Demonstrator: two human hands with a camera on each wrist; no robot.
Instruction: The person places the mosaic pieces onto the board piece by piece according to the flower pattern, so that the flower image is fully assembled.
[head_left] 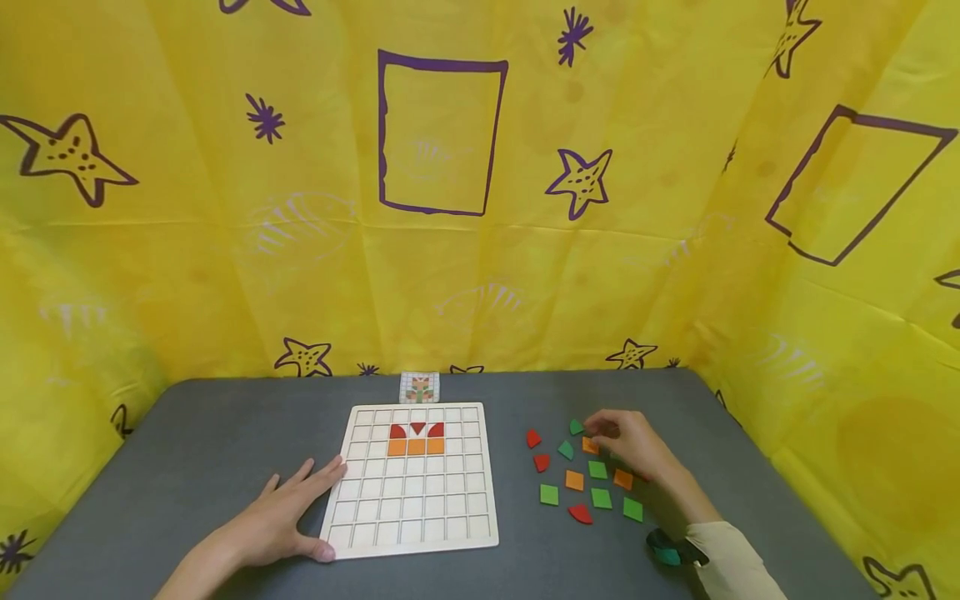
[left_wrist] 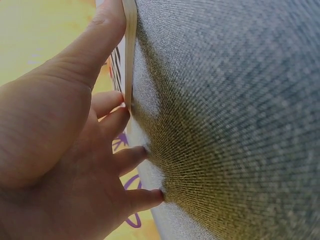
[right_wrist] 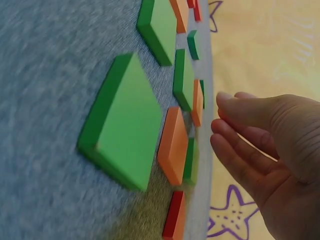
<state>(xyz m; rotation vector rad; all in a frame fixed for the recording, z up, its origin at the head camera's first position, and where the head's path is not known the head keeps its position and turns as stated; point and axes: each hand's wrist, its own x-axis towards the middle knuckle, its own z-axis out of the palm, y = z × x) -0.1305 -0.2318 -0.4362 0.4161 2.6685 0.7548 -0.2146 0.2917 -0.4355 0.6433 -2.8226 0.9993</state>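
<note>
My left hand [head_left: 273, 517] lies with spread fingers at the left side of a pale gridded board [head_left: 363, 537]. Its thumb [left_wrist: 102, 30] touches the board's near left corner. On the board, two red quarter-round pieces flank a red triangle [head_left: 417, 428], above a row of three orange squares [head_left: 417, 447]. Over the loose pieces at the right hovers my right hand [head_left: 637, 446], its fingers loosely bent and thumb close to the index finger. Nothing shows between them. Closest to its fingertips are an orange square [head_left: 590, 445] and a green quarter-round piece [head_left: 576, 427].
A small pattern card [head_left: 408, 379] lies behind the board. Right of the board, several green squares [head_left: 549, 495], orange squares [head_left: 574, 481] and red rounded pieces [head_left: 581, 514] are scattered on the grey table [head_left: 225, 417]. A yellow patterned cloth [head_left: 315, 275] hangs around the table.
</note>
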